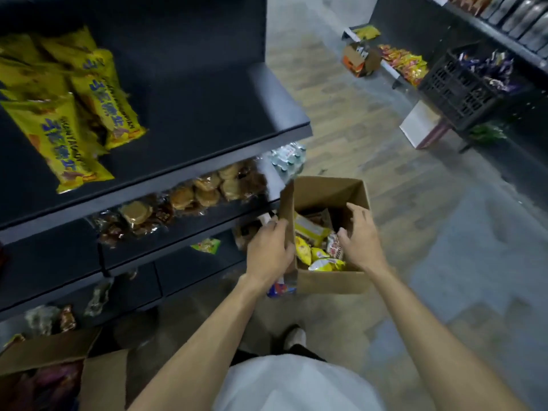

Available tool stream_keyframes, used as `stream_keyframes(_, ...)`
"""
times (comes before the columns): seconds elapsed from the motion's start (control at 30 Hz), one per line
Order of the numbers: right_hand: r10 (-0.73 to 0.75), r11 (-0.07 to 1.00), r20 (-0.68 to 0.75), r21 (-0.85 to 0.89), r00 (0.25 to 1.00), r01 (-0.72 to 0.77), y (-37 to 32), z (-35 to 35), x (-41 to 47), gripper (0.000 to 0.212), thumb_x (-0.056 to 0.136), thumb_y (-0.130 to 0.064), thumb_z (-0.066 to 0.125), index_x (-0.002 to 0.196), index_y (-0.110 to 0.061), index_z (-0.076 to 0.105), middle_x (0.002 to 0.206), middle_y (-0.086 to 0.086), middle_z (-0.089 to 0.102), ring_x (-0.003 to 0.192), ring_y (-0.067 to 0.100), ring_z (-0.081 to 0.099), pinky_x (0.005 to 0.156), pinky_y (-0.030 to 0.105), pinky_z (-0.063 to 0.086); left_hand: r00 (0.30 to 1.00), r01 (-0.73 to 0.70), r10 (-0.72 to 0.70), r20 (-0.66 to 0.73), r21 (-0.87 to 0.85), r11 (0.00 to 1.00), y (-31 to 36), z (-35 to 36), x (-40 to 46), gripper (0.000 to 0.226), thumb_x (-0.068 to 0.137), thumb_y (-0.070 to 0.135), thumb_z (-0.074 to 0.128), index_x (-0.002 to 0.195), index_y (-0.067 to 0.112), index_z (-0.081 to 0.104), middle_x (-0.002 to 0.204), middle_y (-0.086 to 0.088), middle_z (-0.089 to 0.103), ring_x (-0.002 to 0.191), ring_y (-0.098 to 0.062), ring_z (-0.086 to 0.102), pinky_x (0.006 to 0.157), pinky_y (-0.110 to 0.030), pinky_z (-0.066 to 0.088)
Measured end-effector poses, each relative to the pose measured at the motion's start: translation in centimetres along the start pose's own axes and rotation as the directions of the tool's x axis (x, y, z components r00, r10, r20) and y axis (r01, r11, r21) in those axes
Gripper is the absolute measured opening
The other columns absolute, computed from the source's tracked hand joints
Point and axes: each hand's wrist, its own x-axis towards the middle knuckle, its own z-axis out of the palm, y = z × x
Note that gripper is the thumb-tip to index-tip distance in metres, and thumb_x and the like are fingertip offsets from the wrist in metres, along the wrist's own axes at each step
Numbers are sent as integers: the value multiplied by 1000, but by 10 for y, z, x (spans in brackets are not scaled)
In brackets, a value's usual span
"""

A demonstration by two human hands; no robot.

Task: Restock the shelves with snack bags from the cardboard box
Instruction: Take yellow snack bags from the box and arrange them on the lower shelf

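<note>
Cardboard box point(332, 281): open, standing on the floor near centre, just right of the dark shelving unit point(189, 120). Its left flap stands upright. Contents: snack bags point(318, 256), mostly yellow, with one red-and-white pack among them, heaped loosely in the near half of the box.

Left hand point(268, 253): at the box's left wall, fingers curled over the upright flap edge, gripping the cardboard. Below the wrist a blue-and-red packet point(280, 289) shows against the outer box wall; whether the hand touches it cannot be told.

Right hand point(360, 235): inside the box opening at its right side, fingers spread and bent downward, thumb just beside the red-and-white pack. No bag is closed in the fingers.

Top shelf, far left: long yellow packets point(74, 114) with blue lettering, lying overlapped; the right part of the shelf is bare.

Second shelf: clear-wrapped brown pastries point(184, 200) in a row along the front edge.

Lower shelves: a single green-and-yellow packet point(206, 245); assorted small wrapped goods at near left, blurred.

Floor, near left: a second open carton point(59, 372), contents indistinct.

Floor, beyond the box: a shrink-wrapped pack of bottles point(289, 160).

Far right: a black plastic crate point(462, 87) holding purple wrappers, beside another shelving run with orange-yellow packets.
</note>
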Motion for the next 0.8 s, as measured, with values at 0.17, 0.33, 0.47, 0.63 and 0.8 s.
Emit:
stream_keyframes(0.17,-8,1000,73,10,997,7,42,-8,10,56,85,-14,62,139,-10,46,135,10,47,118,27,53,100,44,45,999,19,-19,50,0,1000,42,44,13,34,87,26,54,119,18,53,103,-3,59,92,-24,59,65,-34,48)
stream_keyframes(0.33,42,994,131,92,990,-55,63,-5,18,54,86,-8,60,138,-6,46,134,11,48,119,27,53,104,42,43,995,31,-31,94,-6,999,57,57,23,31,88,21,53,118,16,53,104,-3,59,92,-23,58,64,-35,46)
stream_keyframes(0.47,124,989,222,55,967,-139,75,2,24,50,85,-11,62,133,-8,50,129,11,55,119,25,51,103,32,37,978,26,-26,208,1,1000,59,74,28,26,87,24,52,112,20,55,101,0,58,89,-23,58,59,-30,36)
stream_keyframes(0.63,243,962,326,40,913,-271,72,10,32,45,85,-17,65,128,-18,53,117,5,59,109,20,56,91,22,39,944,-9,21,330,-39,999,57,107,41,21,88,26,52,105,20,61,98,2,59,88,-21,59,62,-34,47)
stream_keyframes(0.8,365,888,423,108,829,-446,75,32,30,40,87,-22,65,126,-24,54,112,-2,65,91,10,64,87,28,50,902,-94,103,420,-43,995,46,146,54,20,91,29,48,103,18,58,102,-2,61,93,-25,60,69,-39,51)
